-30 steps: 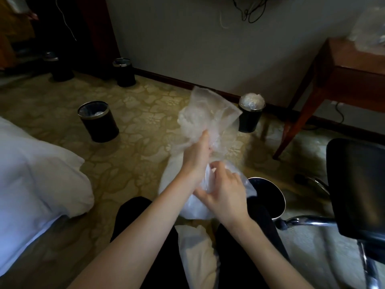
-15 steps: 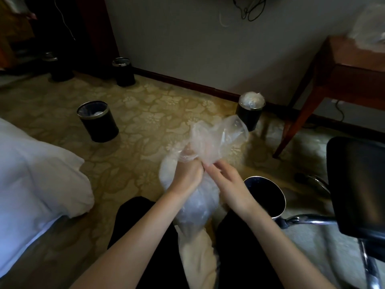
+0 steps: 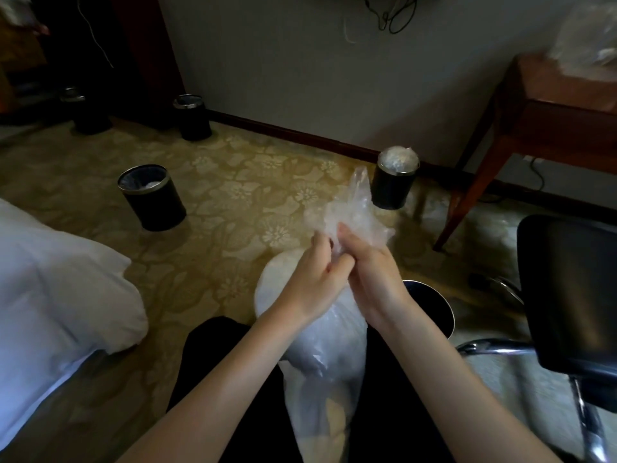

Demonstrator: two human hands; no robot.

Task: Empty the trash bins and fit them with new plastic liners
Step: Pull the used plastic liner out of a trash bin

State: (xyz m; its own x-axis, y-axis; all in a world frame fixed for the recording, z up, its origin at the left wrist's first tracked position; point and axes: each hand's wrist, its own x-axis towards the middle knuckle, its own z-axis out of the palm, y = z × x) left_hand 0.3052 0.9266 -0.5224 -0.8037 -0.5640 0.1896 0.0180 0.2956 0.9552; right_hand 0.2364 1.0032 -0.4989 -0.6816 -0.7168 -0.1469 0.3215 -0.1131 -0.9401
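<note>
Between your knees, the filled clear plastic bag point(image 3: 320, 349) hangs upright against your black trousers point(image 3: 227, 379). Your left hand point(image 3: 312, 279) and right hand point(image 3: 375, 282) meet at the bag's neck and touch each other. The fingers of both hands curl round the gathered film and pinch it.

A second ago the left hand was raised, holding the loose top spread, with the right hand lower on the bag. The left hand has since come down, and the loose top has narrowed from a broad fan to a crumpled tuft above your knuckles. Judge this as the closing step: the neck is gathered for twisting or knotting, but no knot is visible.

Just right of the bag stands the black round bin with chrome rim point(image 3: 430, 302). No liner shows in it, so treat it as the next to fit.

Note the limits:
- **Right:** the black chair seat point(image 3: 567, 295) crowds that side.
- **Left:** the white bedding point(image 3: 50, 295) bounds that side.
- **Ahead:** the patterned carpet point(image 3: 233, 202) gives open room to set the bag down.

Farther out:
- The lined black bin point(image 3: 157, 208) stands ahead to the left.
- The plastic-stuffed black bin point(image 3: 390, 192) stands near the wooden table point(image 3: 551, 105).
- The two far bins point(image 3: 193, 116) stand by the wall.
</note>
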